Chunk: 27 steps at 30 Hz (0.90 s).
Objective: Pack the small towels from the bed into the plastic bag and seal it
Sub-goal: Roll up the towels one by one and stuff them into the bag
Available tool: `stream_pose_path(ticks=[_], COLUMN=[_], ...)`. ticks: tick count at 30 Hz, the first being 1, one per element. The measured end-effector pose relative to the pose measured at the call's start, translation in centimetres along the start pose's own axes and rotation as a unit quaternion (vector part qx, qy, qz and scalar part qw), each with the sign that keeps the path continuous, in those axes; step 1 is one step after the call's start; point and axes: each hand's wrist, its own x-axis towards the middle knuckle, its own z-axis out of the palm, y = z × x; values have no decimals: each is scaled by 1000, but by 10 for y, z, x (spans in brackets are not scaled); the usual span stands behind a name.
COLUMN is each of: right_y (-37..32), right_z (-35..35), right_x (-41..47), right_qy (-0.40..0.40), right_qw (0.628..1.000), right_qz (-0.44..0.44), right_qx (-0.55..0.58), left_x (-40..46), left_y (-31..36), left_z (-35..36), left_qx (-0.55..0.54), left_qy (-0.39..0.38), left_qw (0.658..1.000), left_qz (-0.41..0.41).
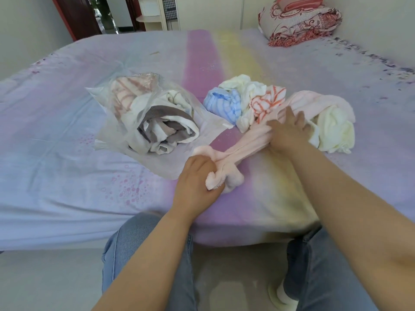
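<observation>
A clear plastic bag (105, 122) lies open on the bed with a brown-striped towel (166, 129) and a pink-striped one (128, 90) inside. A pale pink towel (244, 144) is stretched between my hands. My left hand (195, 178) grips its bunched near end. My right hand (287, 129) holds its far part, fingers curled round the cloth. Behind lie a blue striped towel (222, 104), a white one (244, 86), an orange-lined one (267, 102) and a cream one (334, 129).
The bed (67, 164) has a pastel purple, pink and yellow sheet. A folded red patterned quilt (301, 21) sits at the far right corner. My knees in jeans (139, 239) press against the bed's near edge. A doorway is at the far left.
</observation>
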Motion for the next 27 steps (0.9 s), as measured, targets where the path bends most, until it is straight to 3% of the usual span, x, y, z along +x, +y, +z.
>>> stream_pose_path(ticks=[2,4,6,7,8,9,10,12,13,15,17,18,20,22,24,25,27], right_y=[7,5,-7,-16,-27,-36,-44,-61,-68,-83,-90,-87,-74,-58,-47,-40,-21], right_z=[-6,-13,-20,-26,-31,-31,-28,-11,6,27,38,36,30,36,48,58,77], right_x=[18,19,6,-5,-18,-31,-44,-76,-88,-112,-121,-120,-115,-114,-116,-119,-123], right_qy=[27,189,344,370,367,342,286,153,106,60,20,-5,-38,24,143,209,265], right_qw=[999,981,908,861,826,817,824,878,886,852,793,790,812,845,878,898,925], right_qz=[23,20,8,-12,-54,-92,-143,-291,-336,-322,-265,-239,-262,-304,-304,-278,-208], right_qx=[-23,49,238,348,425,455,467,348,301,409,548,565,520,440,340,269,177], left_x=[0,-1,-1,-1,0,1,1,1,0,-1,-2,-2,-1,-1,-1,-2,-2], left_y=[-2,-1,1,2,3,4,5,8,10,14,15,15,14,14,13,12,11], left_z=[-1,1,2,2,1,0,-1,-2,-2,-4,-10,-13,-15,-13,-10,-9,-11], left_qx=[11,8,11,14,11,2,-13,-50,-68,-100,-94,-87,-69,-30,-13,-13,-16], left_qy=[32,49,55,57,58,61,62,58,51,26,-7,-19,-24,-16,-11,-7,3], left_qw=[999,998,998,998,998,997,996,994,994,990,991,991,993,994,994,993,993], left_qz=[27,31,23,6,-19,-42,-59,-73,-75,-91,-98,-95,-96,-100,-110,-113,-117])
